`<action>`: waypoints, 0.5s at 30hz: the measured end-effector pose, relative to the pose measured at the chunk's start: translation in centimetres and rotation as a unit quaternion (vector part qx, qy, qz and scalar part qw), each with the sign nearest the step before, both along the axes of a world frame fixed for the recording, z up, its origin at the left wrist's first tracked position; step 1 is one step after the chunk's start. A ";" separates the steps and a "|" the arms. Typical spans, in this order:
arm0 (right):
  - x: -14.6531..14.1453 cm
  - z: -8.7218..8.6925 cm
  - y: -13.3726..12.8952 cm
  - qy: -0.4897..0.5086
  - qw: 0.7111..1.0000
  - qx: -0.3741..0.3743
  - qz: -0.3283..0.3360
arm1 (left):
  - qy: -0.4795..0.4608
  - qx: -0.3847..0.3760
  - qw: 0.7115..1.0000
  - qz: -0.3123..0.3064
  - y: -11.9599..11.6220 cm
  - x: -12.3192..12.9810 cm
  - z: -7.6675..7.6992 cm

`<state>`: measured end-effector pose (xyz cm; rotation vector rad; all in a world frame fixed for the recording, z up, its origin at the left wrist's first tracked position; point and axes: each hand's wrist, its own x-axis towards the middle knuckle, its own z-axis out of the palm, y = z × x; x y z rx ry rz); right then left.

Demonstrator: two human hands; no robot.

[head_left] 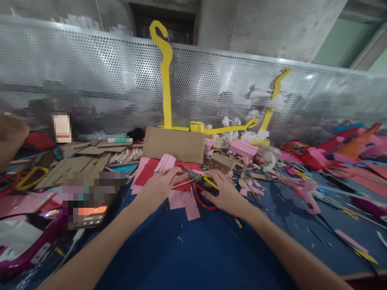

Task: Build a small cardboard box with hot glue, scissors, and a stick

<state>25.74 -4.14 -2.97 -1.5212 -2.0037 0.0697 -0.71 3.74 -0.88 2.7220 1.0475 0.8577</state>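
My left hand (159, 185) lies over the red sheet (148, 174), its fingers pointing right beside a folded pink paper piece (165, 163). Its grip is hidden beneath the hand. To the right, my right hand (222, 190) has its thumb apart from its fingers, over red-handled scissors (205, 204) and a yellow handle (211, 182). Grey metal blades (194, 175) show between the two hands. Pink cut paper (189, 205) spreads below them. Behind stands a brown cardboard box (173, 144), with a tall yellow hooked strip (166, 88) rising at its back.
A pink glue gun (305, 193) and its cable lie to the right. Cardboard pieces (69, 171), yellow-handled scissors (32, 178) and a phone (93, 213) are at left. White fluff and pink boxes (243, 149) sit behind, before a perforated metal panel (208, 84).
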 end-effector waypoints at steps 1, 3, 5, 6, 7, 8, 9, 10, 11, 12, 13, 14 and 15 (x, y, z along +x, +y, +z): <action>-0.3 0.0 -0.2 -0.005 1.000 -0.012 0.004 | -0.006 -0.006 1.000 -0.008 0.0 0.1 -0.1; -0.6 -0.1 -0.3 -0.009 1.000 -0.028 0.006 | -0.016 -0.018 0.999 -0.027 0.1 0.2 -0.4; -0.6 -0.4 -0.2 -0.008 0.999 -0.031 -0.006 | -0.022 -0.029 0.999 -0.039 0.3 0.3 -0.6; -0.4 -0.5 0.0 -0.008 0.999 -0.030 -0.016 | -0.023 -0.033 0.998 -0.042 0.4 0.3 -0.7; -0.2 -0.7 0.1 -0.007 0.999 -0.030 -0.024 | -0.025 -0.036 0.998 -0.043 0.5 0.4 -0.8; 0.1 -0.8 0.3 -0.007 0.999 -0.030 -0.029 | -0.026 -0.040 0.998 -0.043 0.5 0.4 -0.9; 0.3 -0.8 0.4 -0.007 0.999 -0.030 -0.031 | -0.027 -0.042 0.998 -0.042 0.5 0.4 -0.9; 0.6 -0.9 0.4 -0.007 0.999 -0.029 -0.029 | -0.028 -0.044 0.998 -0.041 0.5 0.4 -0.8; 0.9 -0.8 0.5 -0.008 0.999 -0.028 -0.026 | -0.027 -0.045 0.998 -0.040 0.4 0.4 -0.8; 1.1 -0.8 0.5 -0.008 0.999 -0.028 -0.022 | -0.026 -0.047 0.998 -0.039 0.4 0.4 -0.8; 1.2 -0.7 0.5 -0.008 0.999 -0.027 -0.018 | -0.025 -0.048 0.998 -0.038 0.3 0.4 -0.8; 1.4 -0.7 0.5 -0.009 1.000 -0.026 -0.016 | -0.024 -0.049 0.998 -0.038 0.3 0.5 -0.8; 1.4 -0.6 0.5 -0.009 1.000 -0.025 -0.015 | -0.024 -0.050 0.998 -0.037 0.3 0.5 -0.8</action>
